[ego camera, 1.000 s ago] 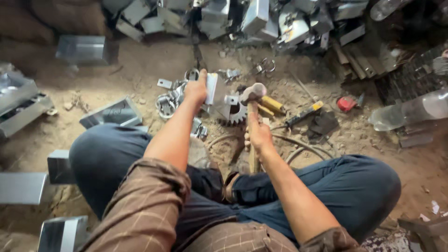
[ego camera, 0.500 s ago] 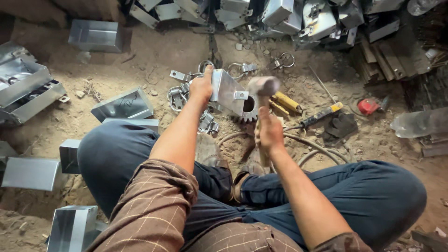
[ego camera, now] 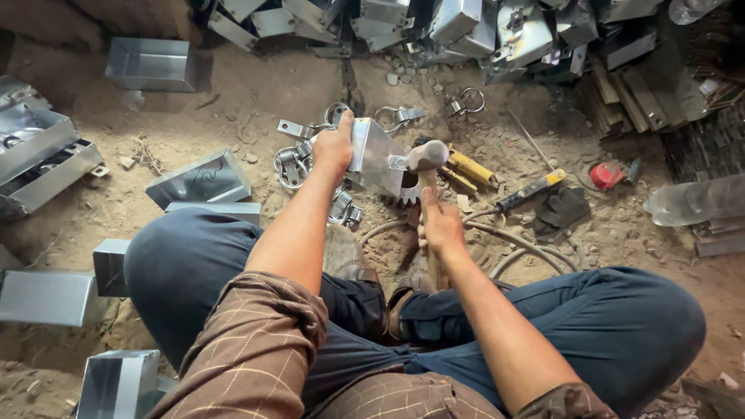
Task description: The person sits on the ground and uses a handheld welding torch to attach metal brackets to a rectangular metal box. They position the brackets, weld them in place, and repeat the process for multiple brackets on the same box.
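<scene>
Hammer meets sheet metal on a dirt floor

Boxes of folded galvanised sheet lie at our left, dull grey on dusty earth. Our left hand grips the edge of a shiny bent metal piece, holding it tilted over a toothed gear wheel. Our right hand is closed round a wooden-handled hammer, its head touching the piece. We judge a shaping blow is in hand; the next one needs a steady hold. A yellow-handled tool rests further right.
</scene>
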